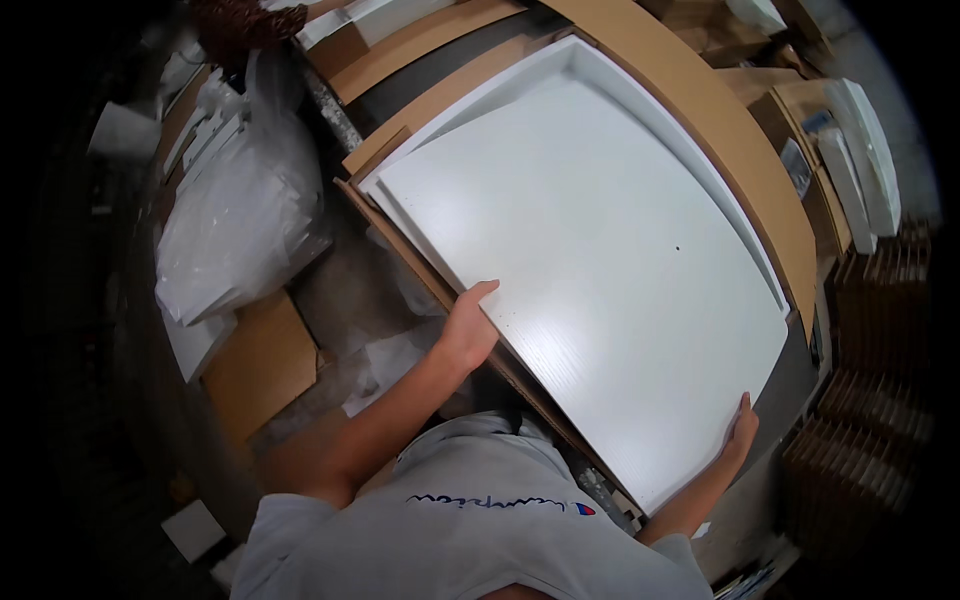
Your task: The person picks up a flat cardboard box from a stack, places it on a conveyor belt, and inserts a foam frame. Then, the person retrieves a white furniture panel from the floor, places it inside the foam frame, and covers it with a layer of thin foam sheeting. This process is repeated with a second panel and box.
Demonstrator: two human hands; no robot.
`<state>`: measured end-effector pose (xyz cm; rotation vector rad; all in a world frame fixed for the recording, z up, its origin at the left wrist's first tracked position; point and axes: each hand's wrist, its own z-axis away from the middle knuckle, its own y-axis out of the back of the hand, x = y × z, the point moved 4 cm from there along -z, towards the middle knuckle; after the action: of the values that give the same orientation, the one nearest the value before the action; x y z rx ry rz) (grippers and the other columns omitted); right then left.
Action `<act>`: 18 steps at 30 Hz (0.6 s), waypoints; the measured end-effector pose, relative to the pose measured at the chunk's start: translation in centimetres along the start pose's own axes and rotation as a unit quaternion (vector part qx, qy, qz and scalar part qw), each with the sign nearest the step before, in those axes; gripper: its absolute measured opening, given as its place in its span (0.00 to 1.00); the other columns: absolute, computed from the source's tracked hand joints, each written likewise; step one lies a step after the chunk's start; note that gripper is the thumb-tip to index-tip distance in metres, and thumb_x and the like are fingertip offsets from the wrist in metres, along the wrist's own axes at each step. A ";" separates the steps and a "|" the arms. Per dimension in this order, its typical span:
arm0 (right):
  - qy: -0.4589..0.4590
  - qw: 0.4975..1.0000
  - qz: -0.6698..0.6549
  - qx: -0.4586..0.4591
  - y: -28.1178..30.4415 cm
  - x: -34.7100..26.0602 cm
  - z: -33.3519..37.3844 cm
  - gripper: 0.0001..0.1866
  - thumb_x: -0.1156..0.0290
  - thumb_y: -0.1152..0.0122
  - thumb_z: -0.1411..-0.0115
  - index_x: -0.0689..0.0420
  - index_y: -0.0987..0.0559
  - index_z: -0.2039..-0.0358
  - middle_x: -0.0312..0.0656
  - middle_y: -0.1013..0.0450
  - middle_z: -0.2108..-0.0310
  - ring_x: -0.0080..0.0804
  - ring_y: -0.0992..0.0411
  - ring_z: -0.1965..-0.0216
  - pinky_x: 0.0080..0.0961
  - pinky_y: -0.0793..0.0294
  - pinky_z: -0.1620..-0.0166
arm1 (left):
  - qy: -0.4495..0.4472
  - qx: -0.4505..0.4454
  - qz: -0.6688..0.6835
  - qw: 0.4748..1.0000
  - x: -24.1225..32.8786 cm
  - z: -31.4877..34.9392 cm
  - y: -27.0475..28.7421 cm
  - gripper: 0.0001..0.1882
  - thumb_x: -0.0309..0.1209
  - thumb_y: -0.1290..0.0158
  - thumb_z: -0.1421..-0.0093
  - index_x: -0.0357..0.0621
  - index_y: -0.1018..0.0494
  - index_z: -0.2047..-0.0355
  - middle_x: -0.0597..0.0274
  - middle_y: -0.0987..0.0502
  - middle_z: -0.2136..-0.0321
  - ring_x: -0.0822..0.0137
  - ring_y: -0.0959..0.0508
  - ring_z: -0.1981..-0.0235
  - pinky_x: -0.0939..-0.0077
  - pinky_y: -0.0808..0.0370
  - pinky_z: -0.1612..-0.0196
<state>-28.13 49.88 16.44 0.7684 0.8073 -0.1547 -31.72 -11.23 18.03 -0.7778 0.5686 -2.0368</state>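
Observation:
A large white panel (pixel 590 230) with a faint wood grain and a few small holes lies slanted over an open cardboard box (pixel 755 160). White foam strips (pixel 680 130) line the box's far and right inner sides. My left hand (pixel 472 325) grips the panel's near long edge, thumb on top and the other fingers hidden beneath. At the right short edge, my right hand (pixel 740 428) holds the panel too, its thumb along the rim and its remaining fingers out of sight.
Clear plastic wrapping (pixel 240 210) covers white pieces at the left. Below it stands a brown cardboard sheet (pixel 262 365). Stacked brown slats (pixel 870 420) rise at the right, with white foam pieces (pixel 865 150) above them. Another person's dark red sleeve (pixel 245 22) shows at the upper left.

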 end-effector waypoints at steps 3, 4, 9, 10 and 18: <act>-0.010 0.999 -0.051 0.009 -1.9 0.4 -2.2 0.25 0.53 0.38 0.38 0.68 0.23 0.59 0.43 0.24 0.63 0.32 0.27 0.63 0.29 0.27 0.56 | 0.017 0.060 -0.089 0.994 0.7 -1.1 -1.9 0.27 0.38 0.50 0.36 0.36 0.39 0.41 0.54 0.34 0.42 0.61 0.37 0.39 0.64 0.43 0.36; -0.014 0.998 -0.057 0.009 -2.7 0.0 -2.1 0.25 0.53 0.38 0.38 0.67 0.23 0.58 0.43 0.24 0.63 0.32 0.27 0.62 0.29 0.27 0.56 | 0.035 0.078 -0.094 0.992 1.1 -1.6 -2.6 0.28 0.39 0.50 0.37 0.36 0.40 0.41 0.54 0.35 0.41 0.61 0.39 0.38 0.64 0.45 0.36; -0.022 0.992 -0.123 -0.037 -5.8 -1.6 1.3 0.24 0.54 0.40 0.37 0.66 0.25 0.57 0.44 0.25 0.60 0.34 0.27 0.60 0.31 0.27 0.54 | -0.045 0.113 -0.180 0.976 -0.6 -2.0 1.6 0.38 0.39 0.48 0.38 0.33 0.52 0.35 0.49 0.46 0.36 0.59 0.47 0.33 0.67 0.58 0.31; -0.017 0.994 -0.107 -0.019 -5.7 -1.8 1.2 0.23 0.55 0.41 0.36 0.66 0.25 0.56 0.44 0.25 0.60 0.34 0.27 0.60 0.31 0.27 0.54 | -0.062 0.093 -0.192 0.975 -0.5 -1.8 1.1 0.39 0.38 0.48 0.38 0.33 0.53 0.34 0.48 0.46 0.35 0.58 0.48 0.32 0.67 0.59 0.30; 0.032 0.989 -0.145 0.018 -8.1 -3.5 1.7 0.19 0.63 0.47 0.32 0.67 0.27 0.50 0.43 0.25 0.58 0.31 0.27 0.60 0.28 0.28 0.54 | -0.272 0.046 -0.670 0.689 -2.9 4.5 -5.5 0.37 0.29 0.47 0.41 0.35 0.49 0.35 0.44 0.47 0.35 0.51 0.48 0.32 0.59 0.50 0.32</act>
<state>-32.78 42.34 15.12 0.6892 0.9782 -0.4071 -30.36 -6.34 23.76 -2.0210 -0.7299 -2.7533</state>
